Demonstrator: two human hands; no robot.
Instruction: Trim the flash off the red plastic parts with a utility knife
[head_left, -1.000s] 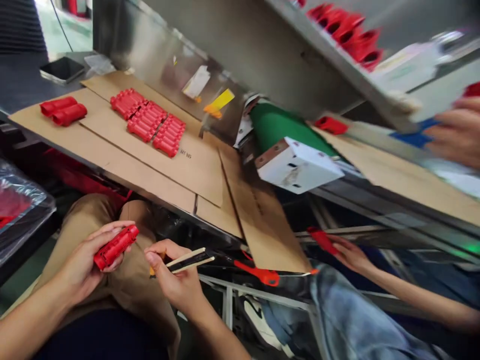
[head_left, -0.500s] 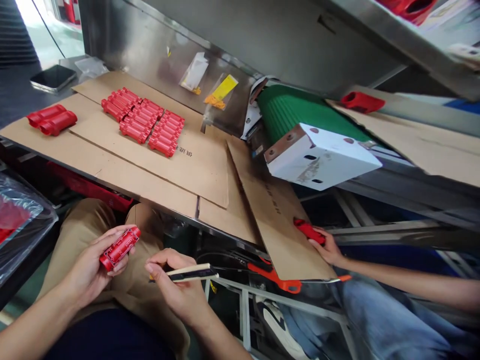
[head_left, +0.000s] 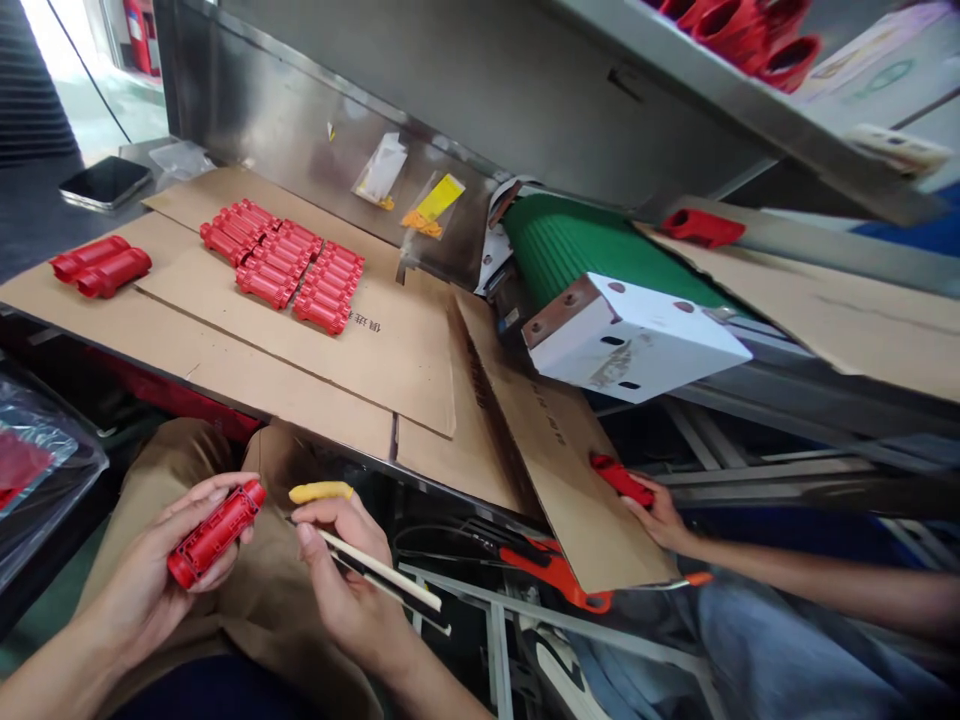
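Low in front of me, over my lap, my left hand (head_left: 161, 565) is closed round a red ribbed plastic cylinder part (head_left: 217, 533), its moulded, slotted side facing up. To its right, my right hand (head_left: 352, 575) pinches a slim cream-and-black hand tool (head_left: 390, 578) between thumb and fingers. The tool's back end points to the lower right; its working tip is too small to make out. A yellow finger cot (head_left: 321, 491) covers the raised index finger. A small gap separates the two hands, and the tool is apart from the red part.
Several red parts (head_left: 281, 262) lie in rows on cardboard (head_left: 405, 370), with two more red parts (head_left: 101, 267) at left. A phone (head_left: 106, 183) lies behind. A green conveyor (head_left: 570, 245) has a white end bracket (head_left: 637, 340). At right, a co-worker's hand (head_left: 660, 512) holds a red part.
My left hand and its red part have moved slightly down and left. My right index finger has lifted, showing the yellow cot, and the tool now tilts more steeply.
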